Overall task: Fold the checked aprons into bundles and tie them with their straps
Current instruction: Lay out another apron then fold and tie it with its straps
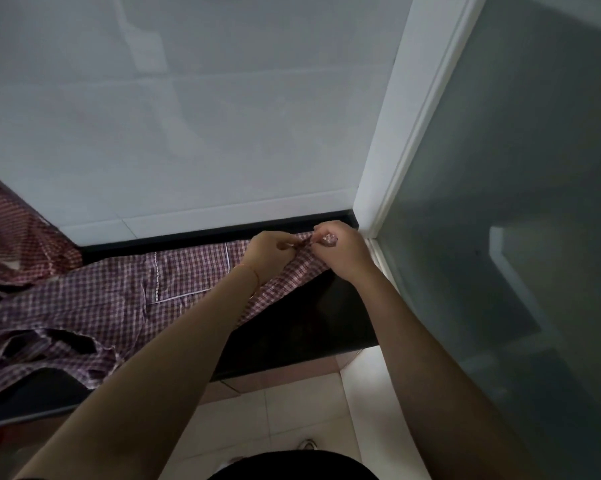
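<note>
We see a checked apron [174,292] spread across the dark table [312,327], its near left part crumpled and running out of view at the left edge. At the far right corner, by the white frame [389,161], our left hand [269,252] and right hand [340,251] both pinch a thin strap [304,241] between them. The strap is mostly hidden by our fingers. More checked cloth [18,233] lies far left, cut off.
</note>
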